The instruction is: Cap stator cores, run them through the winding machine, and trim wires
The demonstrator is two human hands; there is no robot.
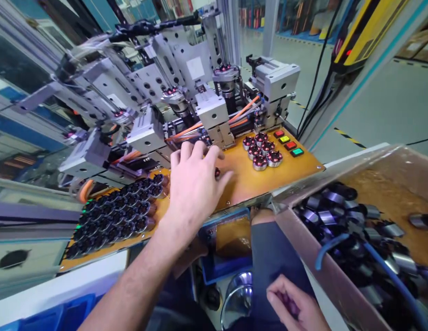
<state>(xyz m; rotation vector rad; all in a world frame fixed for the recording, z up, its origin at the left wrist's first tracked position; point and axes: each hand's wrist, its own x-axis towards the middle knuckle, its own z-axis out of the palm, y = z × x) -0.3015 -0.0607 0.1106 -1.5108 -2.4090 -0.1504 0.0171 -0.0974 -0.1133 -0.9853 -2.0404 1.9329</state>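
My left hand (pixel 196 181) is over the orange work panel (pixel 240 181), palm down, fingers bent and thumb spread away. A small round motor core with copper windings (pixel 217 173) shows between its thumb and forefinger, mostly hidden by the hand; no firm grip on it shows. To the right of this hand stands a cluster of several metal-ringed cores with copper windings (pixel 260 162). Packed rows of black-topped metal cores (pixel 120 209) stand to its left. Low at the right, my right hand (pixel 295 303) is loosely curled beside my thigh, with nothing visible in it.
Behind the panel rises a machine with several grey clamp blocks (pixel 212 110) and orange hoses. Red, yellow and green buttons (pixel 290 145) sit at the panel's right end. A carton (pixel 286 220) of loose cores stands at right. Below is a blue bin (pixel 209 271).
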